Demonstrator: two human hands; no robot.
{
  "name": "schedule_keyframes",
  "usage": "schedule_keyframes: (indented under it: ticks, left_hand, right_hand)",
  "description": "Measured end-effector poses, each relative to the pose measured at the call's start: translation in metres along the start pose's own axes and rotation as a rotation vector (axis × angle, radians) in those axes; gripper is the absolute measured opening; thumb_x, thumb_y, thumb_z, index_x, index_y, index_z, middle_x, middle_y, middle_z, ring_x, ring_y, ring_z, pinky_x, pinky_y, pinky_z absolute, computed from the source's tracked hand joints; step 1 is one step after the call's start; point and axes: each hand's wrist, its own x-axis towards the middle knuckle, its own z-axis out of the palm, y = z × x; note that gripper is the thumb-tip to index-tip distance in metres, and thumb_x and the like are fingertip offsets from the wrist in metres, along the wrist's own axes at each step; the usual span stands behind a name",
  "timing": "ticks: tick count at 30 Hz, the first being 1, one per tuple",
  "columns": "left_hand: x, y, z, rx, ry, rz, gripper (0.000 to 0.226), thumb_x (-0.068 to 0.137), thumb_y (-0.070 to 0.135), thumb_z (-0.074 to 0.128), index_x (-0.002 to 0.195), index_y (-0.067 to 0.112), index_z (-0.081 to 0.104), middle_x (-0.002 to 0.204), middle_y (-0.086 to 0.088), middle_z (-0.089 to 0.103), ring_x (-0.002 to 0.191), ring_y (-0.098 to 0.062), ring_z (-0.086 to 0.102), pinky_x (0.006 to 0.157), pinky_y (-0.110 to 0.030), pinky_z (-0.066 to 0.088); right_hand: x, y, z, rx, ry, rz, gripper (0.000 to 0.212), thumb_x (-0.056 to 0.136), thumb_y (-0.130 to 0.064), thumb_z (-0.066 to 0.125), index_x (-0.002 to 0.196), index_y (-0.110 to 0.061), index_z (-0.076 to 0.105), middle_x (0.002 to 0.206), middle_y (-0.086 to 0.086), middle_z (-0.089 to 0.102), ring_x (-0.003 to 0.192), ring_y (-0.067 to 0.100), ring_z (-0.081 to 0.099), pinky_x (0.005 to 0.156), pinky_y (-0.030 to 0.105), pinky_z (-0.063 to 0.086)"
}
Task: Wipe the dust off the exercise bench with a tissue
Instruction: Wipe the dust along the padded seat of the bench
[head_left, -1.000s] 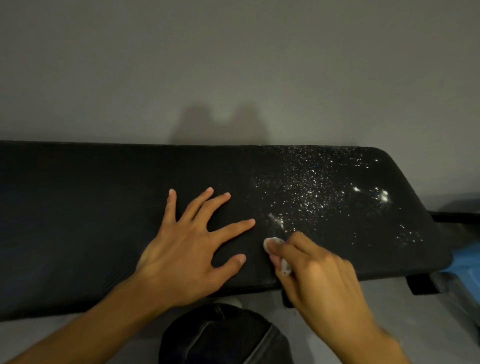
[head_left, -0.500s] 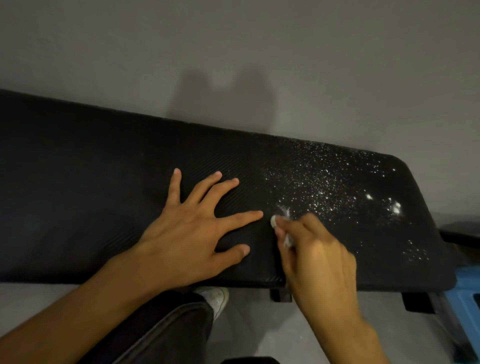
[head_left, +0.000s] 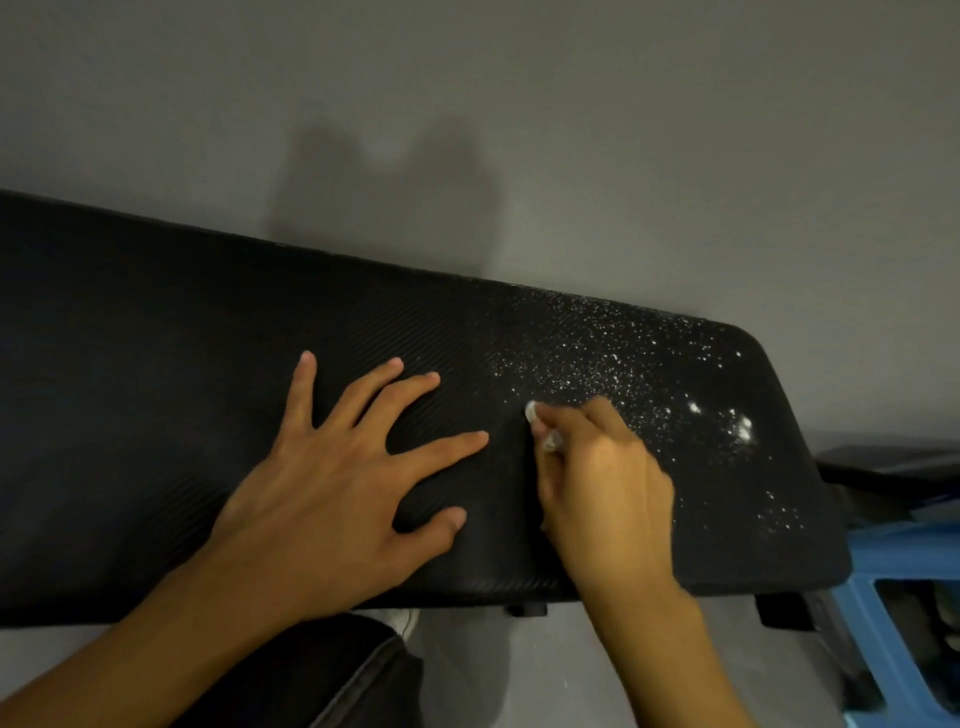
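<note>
A long black padded exercise bench (head_left: 156, 374) runs across the view, tilted down to the right. White dust (head_left: 613, 364) speckles its right part, with thicker clumps near the right end (head_left: 740, 423). My left hand (head_left: 337, 483) lies flat on the pad with fingers spread, left of the dust. My right hand (head_left: 608, 483) presses a small wad of white tissue (head_left: 537, 423) against the pad at the dust's left edge. Most of the tissue is hidden under my fingers.
A grey wall rises behind the bench. A blue stool or crate (head_left: 909, 613) stands at the lower right, beside the bench end. My dark-trousered knee (head_left: 322, 675) and a white shoe tip (head_left: 402, 621) show below the bench's front edge.
My right hand with the tissue has slid away from the bench's front edge, further up into the dust. The left hand stayed planted. The view tilted and shifted.
</note>
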Motion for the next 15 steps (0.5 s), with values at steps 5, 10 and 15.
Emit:
schedule_keyframes:
  ticks: [5, 10, 15]
  left_hand:
    - [0.001, -0.001, 0.0, -0.02, 0.005, 0.004, 0.061, 0.087, 0.075, 0.04, 0.145, 0.055, 0.043, 0.16, -0.003, 0.037, 0.153, -0.026, 0.027, 0.115, -0.076, 0.014]
    - [0.001, -0.001, 0.0, -0.038, 0.003, -0.013, 0.062, 0.086, 0.075, 0.041, 0.145, 0.054, 0.044, 0.16, -0.002, 0.037, 0.153, -0.025, 0.026, 0.115, -0.076, 0.012]
    - [0.0, 0.0, -0.001, -0.052, -0.004, -0.034, 0.07, 0.086, 0.075, 0.041, 0.15, 0.047, 0.041, 0.162, -0.001, 0.035, 0.154, -0.023, 0.023, 0.117, -0.074, 0.011]
  right_hand:
    - [-0.021, -0.024, -0.001, 0.045, -0.085, -0.088, 0.026, 0.095, -0.035, 0.056, 0.119, -0.034, 0.063, 0.094, -0.011, 0.056, 0.066, 0.015, 0.063, 0.046, 0.034, 0.047]
    - [-0.017, -0.008, -0.001, 0.018, -0.027, -0.018, 0.019, 0.095, -0.038, 0.06, 0.112, -0.035, 0.068, 0.09, -0.01, 0.056, 0.064, 0.02, 0.063, 0.044, 0.036, 0.049]
    - [-0.008, -0.022, 0.005, 0.047, -0.051, -0.03, 0.02, 0.095, -0.031, 0.06, 0.115, -0.031, 0.064, 0.093, -0.009, 0.055, 0.064, 0.018, 0.062, 0.047, 0.033, 0.049]
